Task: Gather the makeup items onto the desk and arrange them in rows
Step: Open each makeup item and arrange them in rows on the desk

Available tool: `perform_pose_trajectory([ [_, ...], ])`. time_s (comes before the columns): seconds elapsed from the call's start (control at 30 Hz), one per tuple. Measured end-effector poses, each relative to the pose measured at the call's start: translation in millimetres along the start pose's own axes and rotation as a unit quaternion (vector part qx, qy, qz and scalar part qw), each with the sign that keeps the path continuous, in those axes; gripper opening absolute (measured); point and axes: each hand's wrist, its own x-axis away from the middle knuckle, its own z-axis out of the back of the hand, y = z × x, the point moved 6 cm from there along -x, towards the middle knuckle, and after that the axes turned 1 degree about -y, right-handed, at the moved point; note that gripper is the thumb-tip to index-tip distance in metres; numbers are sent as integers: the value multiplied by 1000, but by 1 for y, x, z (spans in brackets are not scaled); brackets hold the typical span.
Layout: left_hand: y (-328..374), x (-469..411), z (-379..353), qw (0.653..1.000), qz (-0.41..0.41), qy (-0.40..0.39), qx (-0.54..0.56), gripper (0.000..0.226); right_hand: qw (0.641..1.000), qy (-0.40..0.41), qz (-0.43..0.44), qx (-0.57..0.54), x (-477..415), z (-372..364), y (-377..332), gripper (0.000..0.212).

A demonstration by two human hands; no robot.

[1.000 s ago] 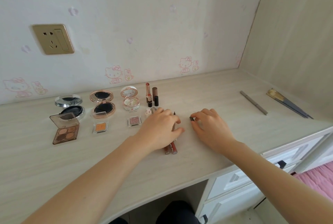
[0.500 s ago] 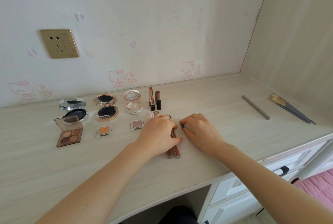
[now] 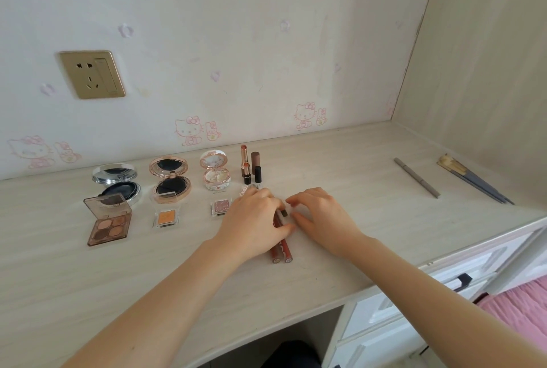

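**Head view: aligning step of the row arrangement.** The left hand [image 3: 254,219] has its grip closed over two red lip-gloss tubes [image 3: 281,249], which lie side by side on the counter [image 3: 88,278]; its fingers curl across their upper half and the thumb rests against their side. The right hand [image 3: 324,219] is just beside it, fingers bent toward a small dark cap [image 3: 284,213] at the tubes' far end; whether this grip pinches the cap or merely touches it cannot be told.

- **Back row, left to right:** silver compact [image 3: 117,181]; rose-gold compact [image 3: 170,179]; white floral compact [image 3: 215,172]; upright lipsticks [image 3: 250,164].
- **Front row:** four-pan eyeshadow palette [image 3: 108,219]; orange single shadow [image 3: 166,217]; pink glitter shadow [image 3: 220,207]; the tubes lie at its right end, in front of the lipsticks.
- **Well apart at the far right:** a grey pencil [image 3: 416,177] and a bundle of brushes [image 3: 473,182], not yet gathered.

**Judged step:** squaring the tubes parallel and level with the front row; the task appears past halfway. The next move calls for releasing the tubes without rolling them, then a right-hand reach to the pencil and brushes, to be laid beside the tubes.
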Motion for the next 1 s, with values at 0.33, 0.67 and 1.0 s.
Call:
perform_pose_trajectory([
  [0.33,30,-31,-5,999,-24,15,29,33,995,13,-74,60,26,51,50,26],
  [0.67,94,-104,-61,989,-56,-28,132,30,979,43,-164,117,63,111,132,26],
  [1.0,153,-182,-111,979,-67,-38,189,34,940,98,-282,168,82,144,197,34],
])
